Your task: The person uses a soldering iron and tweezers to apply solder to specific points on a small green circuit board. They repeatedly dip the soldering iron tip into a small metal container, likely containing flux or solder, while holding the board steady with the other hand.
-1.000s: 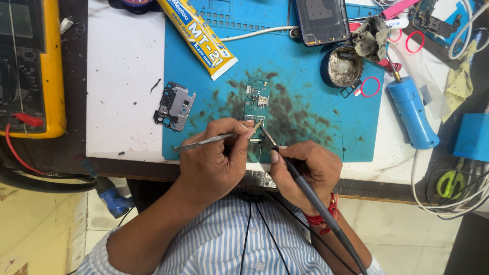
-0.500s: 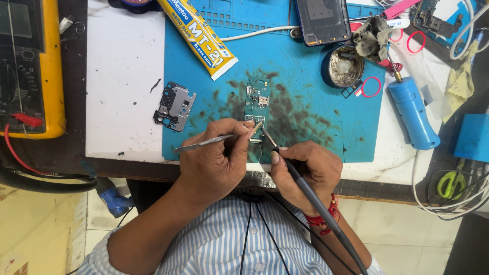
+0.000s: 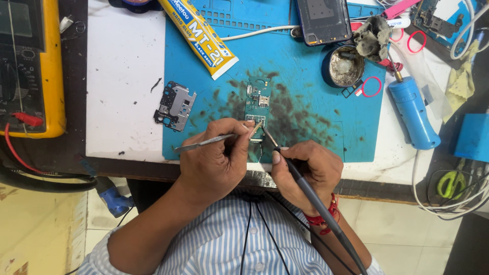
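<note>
A small green circuit board (image 3: 257, 104) lies on the blue work mat (image 3: 305, 76), amid dark smudges. My left hand (image 3: 216, 160) grips metal tweezers (image 3: 204, 143) whose tips rest at the board's near end. My right hand (image 3: 305, 170) holds a dark soldering iron (image 3: 300, 181) like a pen, its thin tip touching the same spot on the board. The iron's cable runs down over my striped shirt.
A grey metal shield plate (image 3: 174, 106) lies at the mat's left edge. A yellow glue tube (image 3: 201, 33), a dark phone (image 3: 323, 20), a round tin (image 3: 345, 65), a blue cylindrical tool (image 3: 413, 113), a yellow multimeter (image 3: 30, 66) and green-handled scissors (image 3: 451, 183) surround the work.
Both hands stay at the board's near end; the tweezers and iron tip have only shifted slightly.
</note>
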